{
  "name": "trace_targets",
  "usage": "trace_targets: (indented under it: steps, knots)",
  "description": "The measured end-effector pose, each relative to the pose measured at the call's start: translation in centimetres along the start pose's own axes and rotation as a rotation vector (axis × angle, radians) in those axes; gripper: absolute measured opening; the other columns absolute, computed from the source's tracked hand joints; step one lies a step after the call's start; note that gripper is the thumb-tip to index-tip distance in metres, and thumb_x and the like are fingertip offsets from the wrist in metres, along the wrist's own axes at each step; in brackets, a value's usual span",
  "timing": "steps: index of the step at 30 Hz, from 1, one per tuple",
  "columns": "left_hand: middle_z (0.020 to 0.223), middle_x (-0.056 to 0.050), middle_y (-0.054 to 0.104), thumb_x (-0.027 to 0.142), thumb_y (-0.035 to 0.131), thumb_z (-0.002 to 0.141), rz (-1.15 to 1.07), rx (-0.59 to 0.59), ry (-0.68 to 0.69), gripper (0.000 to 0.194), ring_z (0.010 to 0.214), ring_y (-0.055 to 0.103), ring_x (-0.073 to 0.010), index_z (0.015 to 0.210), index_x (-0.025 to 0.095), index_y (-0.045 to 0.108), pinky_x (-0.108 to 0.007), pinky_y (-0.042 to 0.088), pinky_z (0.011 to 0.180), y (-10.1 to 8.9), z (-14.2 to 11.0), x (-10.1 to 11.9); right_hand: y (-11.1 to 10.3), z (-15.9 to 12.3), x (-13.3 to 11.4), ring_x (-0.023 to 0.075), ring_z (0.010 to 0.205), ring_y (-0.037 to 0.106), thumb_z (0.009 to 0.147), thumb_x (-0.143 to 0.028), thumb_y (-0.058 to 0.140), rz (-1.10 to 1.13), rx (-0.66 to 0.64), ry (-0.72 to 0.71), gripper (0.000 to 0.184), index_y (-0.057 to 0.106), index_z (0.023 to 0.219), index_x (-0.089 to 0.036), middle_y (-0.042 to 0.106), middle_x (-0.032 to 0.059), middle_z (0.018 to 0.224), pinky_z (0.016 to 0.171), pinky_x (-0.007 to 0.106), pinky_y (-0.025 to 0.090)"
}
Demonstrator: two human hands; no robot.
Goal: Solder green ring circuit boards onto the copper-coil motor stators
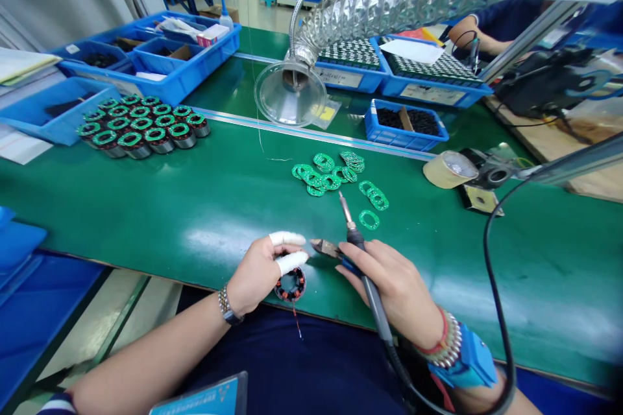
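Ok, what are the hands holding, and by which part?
Right hand: cutters by their blue handles, plus the soldering iron by its dark handle. Left hand: at the far rim of the wound ring, grip unclear.

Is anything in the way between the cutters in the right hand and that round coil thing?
Yes: in this view, the white-covered thumb of the left hand lies between the tip of the cutters and the coil ring.

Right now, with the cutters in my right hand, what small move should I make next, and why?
Probably ease the cutters in towards the wound ring: your right hand holds them with the tips close to your left hand, which is at the ring. I'd go slowly, since the soldering iron shares that right-hand grip.
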State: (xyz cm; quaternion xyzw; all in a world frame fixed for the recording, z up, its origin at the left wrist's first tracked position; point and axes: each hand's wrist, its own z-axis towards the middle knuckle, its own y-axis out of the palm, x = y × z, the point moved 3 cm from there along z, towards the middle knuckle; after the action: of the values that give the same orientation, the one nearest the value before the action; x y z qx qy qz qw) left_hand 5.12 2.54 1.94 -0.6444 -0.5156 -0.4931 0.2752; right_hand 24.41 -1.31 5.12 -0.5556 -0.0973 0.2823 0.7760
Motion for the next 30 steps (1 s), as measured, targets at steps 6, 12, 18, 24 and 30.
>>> trace_targets:
  steps: [6, 12, 18, 24, 30]
  knots:
    - [0.096, -0.005, 0.069, 0.023, 0.067, 0.072, -0.020, 0.075, -0.044, 0.033, 0.088, 0.062, -0.0156, 0.102, 0.016, 0.053, -0.028, 0.045, 0.080, -1.6, -1.7, -0.1, -0.4, 0.5, -0.5, 0.0173, 0.070, 0.048, 0.087, -0.026, 0.052, -0.014, -0.021, 0.007, 0.023, 0.058, 0.107, -0.016, 0.056, 0.0058, 0.078, 0.063, 0.029, 0.038]
    - [0.075, 0.001, 0.066, 0.023, 0.069, 0.067, -0.039, 0.125, 0.000, 0.012, 0.072, 0.058, -0.0118, 0.075, 0.016, 0.063, -0.024, 0.043, 0.071, -1.4, -1.4, -0.4, -0.1, 1.6, -2.1, 0.0184, 0.074, 0.047, 0.088, -0.025, 0.049, -0.034, -0.062, -0.033, 0.021, 0.059, 0.105, -0.018, 0.056, 0.0062, 0.079, 0.066, 0.030, 0.037]
    - [0.072, 0.002, 0.065, 0.023, 0.069, 0.066, -0.048, 0.113, 0.006, 0.011, 0.069, 0.055, -0.0113, 0.072, 0.017, 0.064, -0.023, 0.042, 0.070, -1.0, -1.2, -0.5, 0.0, 1.5, -2.3, 0.0182, 0.072, 0.046, 0.089, -0.027, 0.047, -0.052, -0.081, -0.026, 0.022, 0.058, 0.106, -0.018, 0.056, 0.0058, 0.078, 0.065, 0.030, 0.035]
    - [0.072, 0.002, 0.065, 0.024, 0.069, 0.066, -0.039, 0.119, 0.013, 0.011, 0.070, 0.056, -0.0126, 0.072, 0.017, 0.063, -0.025, 0.043, 0.071, -1.0, -1.3, -0.3, 0.0, 1.3, -2.3, 0.0174, 0.069, 0.045, 0.091, -0.027, 0.044, -0.044, -0.106, -0.032, 0.023, 0.058, 0.106, -0.017, 0.055, 0.0063, 0.076, 0.061, 0.030, 0.035]
    - [0.072, 0.002, 0.066, 0.025, 0.069, 0.066, -0.017, 0.134, 0.025, 0.011, 0.070, 0.058, -0.0137, 0.071, 0.017, 0.063, -0.027, 0.044, 0.072, -0.8, -1.3, -0.1, 0.2, 1.2, -2.5, 0.0184, 0.069, 0.047, 0.091, -0.022, 0.042, -0.039, -0.084, -0.069, 0.024, 0.058, 0.107, -0.016, 0.056, 0.0070, 0.077, 0.062, 0.032, 0.038]
